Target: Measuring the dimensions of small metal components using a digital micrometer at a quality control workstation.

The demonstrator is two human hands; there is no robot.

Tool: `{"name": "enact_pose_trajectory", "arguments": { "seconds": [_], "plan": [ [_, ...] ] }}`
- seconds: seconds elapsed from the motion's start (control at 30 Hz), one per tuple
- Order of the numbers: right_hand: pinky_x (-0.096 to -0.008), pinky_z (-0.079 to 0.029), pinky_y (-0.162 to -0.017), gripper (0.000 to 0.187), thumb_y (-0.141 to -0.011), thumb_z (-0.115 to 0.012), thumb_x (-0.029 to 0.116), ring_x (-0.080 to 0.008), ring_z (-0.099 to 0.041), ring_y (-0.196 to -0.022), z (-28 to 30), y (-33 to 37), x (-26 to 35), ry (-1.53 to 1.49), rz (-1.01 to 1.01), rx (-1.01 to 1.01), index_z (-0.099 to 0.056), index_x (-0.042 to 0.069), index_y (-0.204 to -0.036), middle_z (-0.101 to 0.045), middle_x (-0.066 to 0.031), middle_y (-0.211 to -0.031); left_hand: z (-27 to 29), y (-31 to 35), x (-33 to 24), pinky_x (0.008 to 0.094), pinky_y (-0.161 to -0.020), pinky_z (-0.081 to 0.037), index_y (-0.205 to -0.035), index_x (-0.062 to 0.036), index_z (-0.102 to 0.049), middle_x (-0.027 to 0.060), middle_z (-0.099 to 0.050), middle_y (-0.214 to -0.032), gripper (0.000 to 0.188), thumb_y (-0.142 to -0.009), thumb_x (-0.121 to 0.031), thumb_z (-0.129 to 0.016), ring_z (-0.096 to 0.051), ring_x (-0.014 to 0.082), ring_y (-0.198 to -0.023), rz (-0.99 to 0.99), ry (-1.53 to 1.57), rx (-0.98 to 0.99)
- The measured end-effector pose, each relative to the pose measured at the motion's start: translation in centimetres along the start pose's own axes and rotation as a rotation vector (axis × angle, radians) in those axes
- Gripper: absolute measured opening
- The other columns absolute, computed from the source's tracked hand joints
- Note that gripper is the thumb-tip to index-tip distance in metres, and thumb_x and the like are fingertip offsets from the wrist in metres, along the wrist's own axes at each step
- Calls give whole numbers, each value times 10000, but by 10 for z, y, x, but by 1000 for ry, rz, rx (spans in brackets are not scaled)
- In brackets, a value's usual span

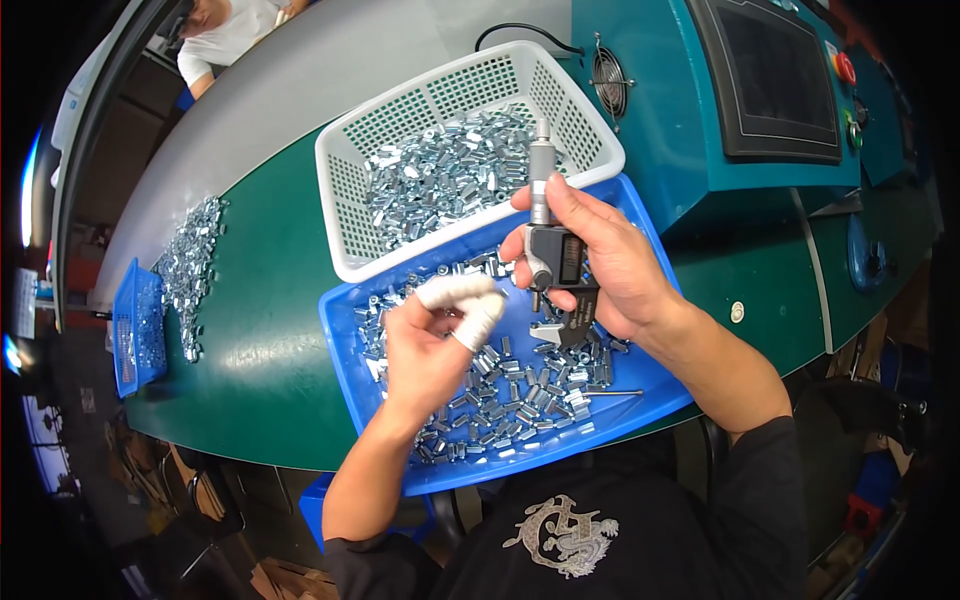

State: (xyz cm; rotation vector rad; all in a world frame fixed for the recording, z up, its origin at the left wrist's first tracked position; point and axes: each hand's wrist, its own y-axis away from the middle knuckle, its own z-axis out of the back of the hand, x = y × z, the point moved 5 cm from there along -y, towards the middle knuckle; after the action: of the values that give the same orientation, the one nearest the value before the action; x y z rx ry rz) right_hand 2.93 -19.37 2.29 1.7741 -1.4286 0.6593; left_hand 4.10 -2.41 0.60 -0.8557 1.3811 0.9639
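Observation:
My right hand point(622, 262) grips a digital micrometer point(560, 258) with a silver thimble and a small display, its dark frame pointing down over the blue tray point(345, 345). Left of it, my left hand point(432, 350) is closed in a pinch, with white wraps on the thumb and a finger. Whatever lies between those fingertips is too small to make out. Below both hands, many short silver hex metal parts point(520, 395) lie loose in the tray. A thin metal rod point(612, 393) rests among them at the right.
Behind the tray stands a white perforated basket point(345, 215) of similar parts, overlapping its far edge. More parts are heaped at left point(195, 260), beside a small blue basket point(125, 330). A teal machine point(660, 110) with a screen fills the back right. Another person point(235, 35) is at upper left.

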Motion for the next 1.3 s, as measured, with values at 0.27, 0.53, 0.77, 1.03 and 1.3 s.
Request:
{"name": "enact_pose_trajectory", "arguments": {
  "seconds": [0.27, 0.53, 0.77, 1.03, 1.3],
  "plan": [
    [-182, -402, -383, 401, -984, -388, 413, -119, -633, -670, -2, 0, 0, 9, -23, -7, -495, 54, -1127, -628, -105, -846, 17, -10, -8, 230, -616, -503, -1118, -18, -611, 65, -650, -920, 307, -823, -75, -677, -591, 97, -761, -149, -245, -175],
    [-188, -408, -382, 399, -975, -419, 412, -116, -632, -665, -1, 0, -1, -20, -26, -20, -507, 52, -1123, -630, -109, -846, -30, 11, 10, 412, -744, -466, -910, -30, -671, 116, -584, -808, 289, -674, -183, -739, -561, 301, -838, -250, -1138, 387],
    [-194, -411, -380, 393, -969, -441, 406, -111, -634, -666, -1, 0, 0, -26, -28, -21, -515, 49, -1114, -636, -114, -848, -25, 10, 10, 416, -747, -462, -868, -21, -670, 129, -583, -791, 246, -633, -83, -711, -566, 307, -817, -213, -1094, 442],
    [-182, -411, -381, 413, -984, -391, 409, -121, -635, -667, -2, 0, 0, 7, -32, -29, -498, 43, -1143, -628, -107, -843, -18, 10, 10, 412, -653, -457, -839, -28, -669, 118, -572, -701, 267, -638, -165, -778, -566, 308, -724, -241, -1077, 454],
    [-181, -414, -382, 405, -985, -387, 407, -121, -635, -670, -1, 0, 0, -3, -28, -15, -497, 47, -1135, -629, -112, -846, -13, 12, 9, 393, -677, -475, -863, -30, -675, 119, -595, -735, 272, -627, -116, -779, -583, 294, -734, -169, -1054, 516]
  ]
}}
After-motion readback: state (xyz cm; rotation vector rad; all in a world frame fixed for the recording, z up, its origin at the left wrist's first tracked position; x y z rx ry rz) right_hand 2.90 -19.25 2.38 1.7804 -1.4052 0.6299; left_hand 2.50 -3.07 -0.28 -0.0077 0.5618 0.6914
